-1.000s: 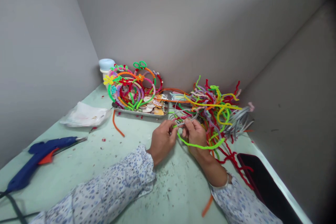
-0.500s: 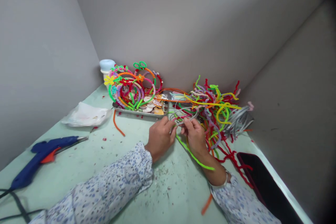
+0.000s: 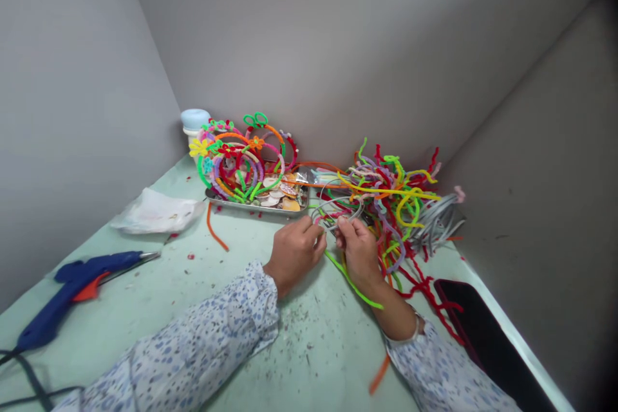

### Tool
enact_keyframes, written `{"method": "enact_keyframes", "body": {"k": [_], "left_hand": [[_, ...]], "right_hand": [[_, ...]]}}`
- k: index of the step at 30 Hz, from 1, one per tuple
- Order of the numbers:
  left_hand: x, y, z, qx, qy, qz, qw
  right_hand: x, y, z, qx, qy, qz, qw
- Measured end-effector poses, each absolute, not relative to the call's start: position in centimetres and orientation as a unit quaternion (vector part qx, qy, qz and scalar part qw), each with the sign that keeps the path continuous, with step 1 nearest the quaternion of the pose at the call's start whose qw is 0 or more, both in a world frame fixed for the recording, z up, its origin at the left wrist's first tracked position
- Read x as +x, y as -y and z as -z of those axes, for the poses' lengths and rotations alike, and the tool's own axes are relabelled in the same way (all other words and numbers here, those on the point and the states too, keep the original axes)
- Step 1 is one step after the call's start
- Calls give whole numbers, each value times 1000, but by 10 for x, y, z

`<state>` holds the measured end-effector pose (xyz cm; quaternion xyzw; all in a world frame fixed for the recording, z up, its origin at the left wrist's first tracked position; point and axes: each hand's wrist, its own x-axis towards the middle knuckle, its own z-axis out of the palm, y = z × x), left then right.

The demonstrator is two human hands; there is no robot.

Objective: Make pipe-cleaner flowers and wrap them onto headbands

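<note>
My left hand (image 3: 295,251) is closed, its fingertips pinching a thin grey band (image 3: 356,211) that is bent into a loop. Close beside it on the right, my right hand (image 3: 358,250) is closed on the same band. A bright green fuzzy stem (image 3: 351,280) trails from between the hands down across my right wrist. The fingertips partly hide where band and stem meet. Beyond the hands lies a tangled heap of coloured fuzzy stems (image 3: 410,196), with a bundle of grey bands (image 3: 441,222) at its right.
A metal tray (image 3: 255,207) holds flat cutouts, with decorated fuzzy hoops (image 3: 236,167) on it. At left are a white plastic packet (image 3: 157,211) and a blue glue gun (image 3: 62,293). A lidded container (image 3: 194,121) stands behind. A black phone (image 3: 487,335) lies right.
The free end of the green stem has shifted slightly left and up. Both hands keep nearly the same place and hold.
</note>
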<state>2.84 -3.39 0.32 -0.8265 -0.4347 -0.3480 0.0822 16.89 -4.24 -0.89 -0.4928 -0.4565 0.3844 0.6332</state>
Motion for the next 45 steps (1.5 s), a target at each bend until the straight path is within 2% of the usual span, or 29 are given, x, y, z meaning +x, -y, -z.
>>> {"method": "enact_keyframes", "body": {"k": [6,13,20,32,35,45], "left_hand": [[28,34,-3,-831,423,348,95],[28,34,-2,-831,417,365,51],[34,38,-7,-732,488,453,-142],[40,29,1,-544,456,466,-528],[41,27,2,-505,444,471,-571],[41,26,4,-473,438,475,-600]], "right_hand": [[169,42,10,-497,442,-390,636],[169,42,8,-480,423,-421,643],[169,41,9,-472,413,-418,657],[169,39,12,-495,435,-401,636],[169,39,14,-492,439,-405,634],[170,38,16,-458,425,-442,643]]}}
